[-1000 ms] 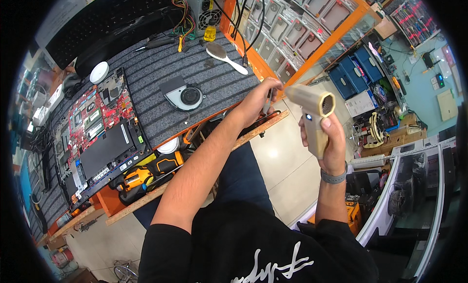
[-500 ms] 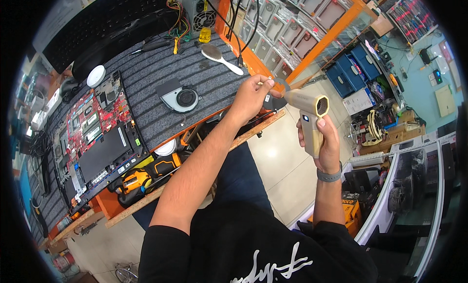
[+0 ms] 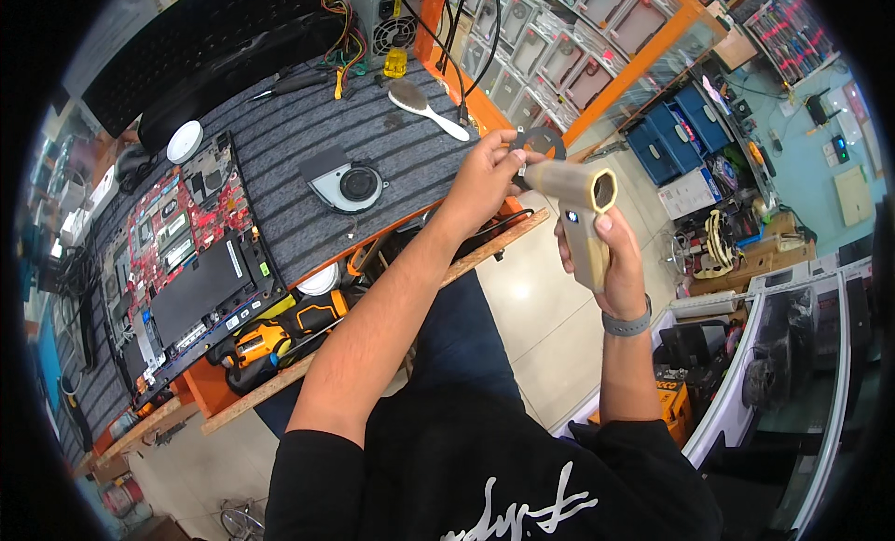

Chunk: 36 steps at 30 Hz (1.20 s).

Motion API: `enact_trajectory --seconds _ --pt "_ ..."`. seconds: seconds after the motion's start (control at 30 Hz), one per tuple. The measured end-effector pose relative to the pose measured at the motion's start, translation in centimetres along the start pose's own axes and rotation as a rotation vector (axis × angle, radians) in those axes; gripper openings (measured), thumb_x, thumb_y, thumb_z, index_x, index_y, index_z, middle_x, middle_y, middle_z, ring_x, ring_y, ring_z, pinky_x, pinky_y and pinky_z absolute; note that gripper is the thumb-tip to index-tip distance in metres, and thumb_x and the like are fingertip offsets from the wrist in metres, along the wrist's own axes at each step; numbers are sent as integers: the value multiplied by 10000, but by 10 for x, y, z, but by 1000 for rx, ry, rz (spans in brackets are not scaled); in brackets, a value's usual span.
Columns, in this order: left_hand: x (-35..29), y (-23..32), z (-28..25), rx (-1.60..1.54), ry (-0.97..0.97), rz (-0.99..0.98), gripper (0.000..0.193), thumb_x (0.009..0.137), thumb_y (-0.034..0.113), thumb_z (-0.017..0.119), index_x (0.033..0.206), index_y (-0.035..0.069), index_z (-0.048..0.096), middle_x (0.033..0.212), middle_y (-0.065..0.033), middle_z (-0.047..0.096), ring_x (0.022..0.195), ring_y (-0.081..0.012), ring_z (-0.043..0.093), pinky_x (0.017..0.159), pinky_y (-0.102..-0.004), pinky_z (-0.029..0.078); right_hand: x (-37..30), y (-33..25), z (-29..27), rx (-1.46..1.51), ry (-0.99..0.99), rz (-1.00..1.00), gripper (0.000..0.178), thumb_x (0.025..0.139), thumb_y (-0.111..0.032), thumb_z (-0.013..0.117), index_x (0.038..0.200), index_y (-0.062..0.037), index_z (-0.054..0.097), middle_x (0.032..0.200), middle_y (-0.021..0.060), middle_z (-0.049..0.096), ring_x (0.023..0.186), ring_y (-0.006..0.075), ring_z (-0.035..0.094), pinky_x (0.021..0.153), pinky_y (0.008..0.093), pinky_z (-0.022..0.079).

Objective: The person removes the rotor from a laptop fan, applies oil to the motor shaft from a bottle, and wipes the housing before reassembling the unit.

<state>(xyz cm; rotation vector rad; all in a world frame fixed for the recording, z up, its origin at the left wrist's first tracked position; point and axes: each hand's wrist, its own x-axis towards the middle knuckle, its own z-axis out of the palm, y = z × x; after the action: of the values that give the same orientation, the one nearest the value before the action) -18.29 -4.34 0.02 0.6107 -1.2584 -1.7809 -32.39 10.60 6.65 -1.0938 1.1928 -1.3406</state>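
My right hand [image 3: 626, 269] is wrapped round the grip of a beige-gold handheld air blower [image 3: 563, 183]. The blower's barrel points left, toward my other hand. Between thumb and fingers, my left hand [image 3: 485, 179] pinches a dark cooling fan [image 3: 552, 133], held up beyond the bench edge at the blower's nozzle. Fingers and barrel partly cover this fan. A second, silver-and-black cooling fan [image 3: 345, 185] lies on the ribbed grey mat [image 3: 289, 149]. To its left sits an opened laptop base [image 3: 200, 280] with a red circuit board and a black battery.
A white-handled brush [image 3: 429, 110] lies near the bench's far right corner. Behind are a screwdriver [image 3: 289, 86], a power supply [image 3: 387, 28] with wires, and a dark monitor [image 3: 200, 51]. An open drawer below the bench holds an orange-and-black power tool [image 3: 280, 340]. Black cables hang at the right.
The dark fan has turned and risen slightly, so more of its round face shows. The blower has tilted and moved a little left and down, its nozzle closer to my left fingers.
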Motion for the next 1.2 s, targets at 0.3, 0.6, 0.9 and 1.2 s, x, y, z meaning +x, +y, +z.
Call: enact_trajectory --seconds 0.3,0.6,0.9,1.2 --pt "-1 3 1 -87 -27 -33 344 1038 166 505 1345 21 444 1170 -146 687 1017 -193 694 860 -347 584 -5 -2 -9 -79 31 -21 403 949 -334 586 1186 -10 557 976 149 642 750 155 617 598 264 508" --pt "0 0 0 -272 4 -84 247 1038 199 456 1228 51 510 930 -42 630 800 -131 618 660 -294 519 -3 -2 -11 60 64 -67 530 944 -388 546 1282 18 505 967 162 624 737 170 609 580 265 511" --pt "-12 21 -6 -627 -231 -420 562 924 662 468 992 105 510 776 7 406 578 -101 374 486 -249 271 -11 8 1 166 23 -66 643 930 -437 522 1360 35 440 970 172 611 731 181 597 576 283 512" --pt "-2 11 -10 -578 -318 -160 650 1031 503 266 1419 22 467 1289 -146 590 1189 -249 578 934 -464 530 -1 -12 2 70 121 -87 631 898 -407 582 1317 54 479 978 184 624 741 177 625 598 272 516"
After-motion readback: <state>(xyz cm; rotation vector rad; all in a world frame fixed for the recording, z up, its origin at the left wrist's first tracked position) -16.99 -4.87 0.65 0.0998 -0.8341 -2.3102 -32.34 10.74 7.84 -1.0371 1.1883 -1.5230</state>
